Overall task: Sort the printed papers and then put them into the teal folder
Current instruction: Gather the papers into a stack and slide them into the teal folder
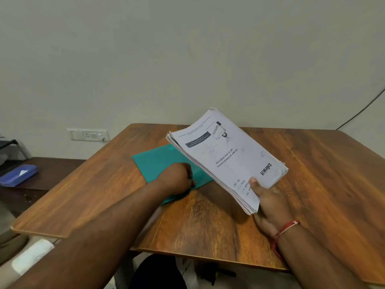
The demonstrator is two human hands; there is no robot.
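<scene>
The left hand [179,178] is smeared by motion blur; its fingers are curled in against the teal folder [158,165], but whether they pinch the cover or merely rest on it cannot be told. The folder lies flat on the wooden table [312,174], left of centre. Its right part is hidden behind the raised stack of printed papers [227,161] and its near corner is under the left hand and wrist. The right hand [268,205] grips the stack by its near corner, thumb pressed on the top sheet and the other fingers out of sight beneath, holding it tilted above the table, just right of the folder. The top sheet is upside down to the camera: bold "blinkit", then "Order printouts and more, all in one single order", a dark banner and small lines too fine to read, plus a line drawing of a printer. The stack is thick, its edges slightly uneven and worn. The table has a glossy, orange-brown grain with a pale edge band. A red thread bracelet [285,230] circles the right wrist. On the plain wall sit a white switch plate [88,134] and a thin black cable [362,109]. A blue plastic box [18,175] rests on a dark side surface at the left.
</scene>
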